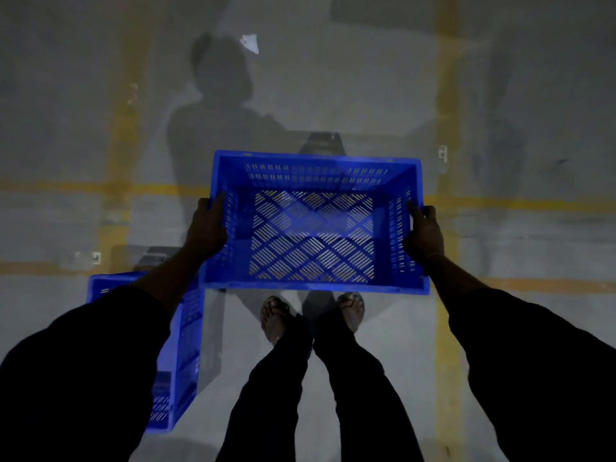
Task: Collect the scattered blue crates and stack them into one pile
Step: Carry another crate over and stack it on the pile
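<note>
A blue slotted crate (313, 168) hangs level in the air in front of me, above my feet, its open top facing up and nothing inside. My left hand (206, 228) grips its left rim, thumb over the edge. My right hand (425, 233) grips the right rim the same way. A second blue crate (186, 328) stands on the floor at the lower left, below and left of the held one; my left sleeve hides much of it.
The floor is grey concrete with yellow painted lines (126, 135) forming a grid. A white scrap of paper (250, 43) lies far ahead. My sandalled feet (276, 315) stand just under the held crate's near edge. My shadow falls forward.
</note>
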{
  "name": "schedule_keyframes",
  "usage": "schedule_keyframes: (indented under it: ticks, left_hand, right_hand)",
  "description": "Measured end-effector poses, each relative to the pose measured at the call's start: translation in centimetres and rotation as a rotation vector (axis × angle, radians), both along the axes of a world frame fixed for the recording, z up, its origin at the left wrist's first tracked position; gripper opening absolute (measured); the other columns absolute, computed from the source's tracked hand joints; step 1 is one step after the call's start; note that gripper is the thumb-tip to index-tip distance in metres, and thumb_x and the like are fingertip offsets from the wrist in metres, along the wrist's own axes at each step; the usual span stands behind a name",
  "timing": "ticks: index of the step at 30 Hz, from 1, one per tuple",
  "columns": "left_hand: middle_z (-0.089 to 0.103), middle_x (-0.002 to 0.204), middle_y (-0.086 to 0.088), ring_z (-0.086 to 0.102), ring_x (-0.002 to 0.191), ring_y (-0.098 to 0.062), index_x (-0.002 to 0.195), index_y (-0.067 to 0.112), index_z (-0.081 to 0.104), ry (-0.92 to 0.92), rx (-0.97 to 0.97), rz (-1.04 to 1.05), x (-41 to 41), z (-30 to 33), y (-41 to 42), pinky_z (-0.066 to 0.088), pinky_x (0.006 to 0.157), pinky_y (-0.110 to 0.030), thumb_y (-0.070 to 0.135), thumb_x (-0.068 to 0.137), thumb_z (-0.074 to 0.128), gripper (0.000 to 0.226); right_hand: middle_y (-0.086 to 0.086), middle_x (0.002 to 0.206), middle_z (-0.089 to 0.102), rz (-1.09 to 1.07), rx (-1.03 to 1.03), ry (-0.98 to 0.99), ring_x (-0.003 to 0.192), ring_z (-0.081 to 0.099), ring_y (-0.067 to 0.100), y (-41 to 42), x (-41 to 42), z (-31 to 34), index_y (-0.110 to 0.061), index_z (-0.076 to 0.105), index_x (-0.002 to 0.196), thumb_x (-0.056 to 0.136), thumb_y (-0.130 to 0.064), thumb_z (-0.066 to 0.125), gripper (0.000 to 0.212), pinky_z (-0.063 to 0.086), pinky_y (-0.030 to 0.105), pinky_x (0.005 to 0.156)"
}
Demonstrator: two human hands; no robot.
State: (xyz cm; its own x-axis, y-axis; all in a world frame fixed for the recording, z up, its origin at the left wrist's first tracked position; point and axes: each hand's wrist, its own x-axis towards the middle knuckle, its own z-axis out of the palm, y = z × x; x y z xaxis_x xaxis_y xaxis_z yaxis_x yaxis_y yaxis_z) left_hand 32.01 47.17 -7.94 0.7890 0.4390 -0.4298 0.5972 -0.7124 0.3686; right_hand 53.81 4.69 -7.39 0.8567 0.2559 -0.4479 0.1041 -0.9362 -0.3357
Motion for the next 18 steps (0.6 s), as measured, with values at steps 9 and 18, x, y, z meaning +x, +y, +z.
schedule_keyframes:
  ticks: [9,18]
  left_hand:
    - [0.029,0.142,-0.032,0.058,0.081,-0.051,0.161,0.012,0.008,-0.075,0.108,-0.283,1.0,21.5,-3.1,0.047,0.062,-0.051,0.009,0.093,0.059,0.085]
    - [0.023,0.150,-0.028,0.060,0.093,-0.053,0.160,0.010,0.012,-0.223,0.047,-0.526,5.5,28.9,-9.6,0.053,0.079,-0.056,0.015,0.099,0.051,0.073]
  right_hand:
    - [0.018,0.141,0.037,-0.123,0.058,-0.203,0.089,0.060,0.043,-6.4,-6.1,20.8,-0.019,0.041,0.148,0.082,-0.007,0.057,0.068,0.051,0.044,0.068]
    - [0.017,0.140,0.037,-0.435,0.096,-0.326,0.094,0.059,0.042,-16.0,-12.7,27.3,-0.016,0.046,0.145,0.089,-0.004,0.053,0.058,0.040,0.037,0.070]
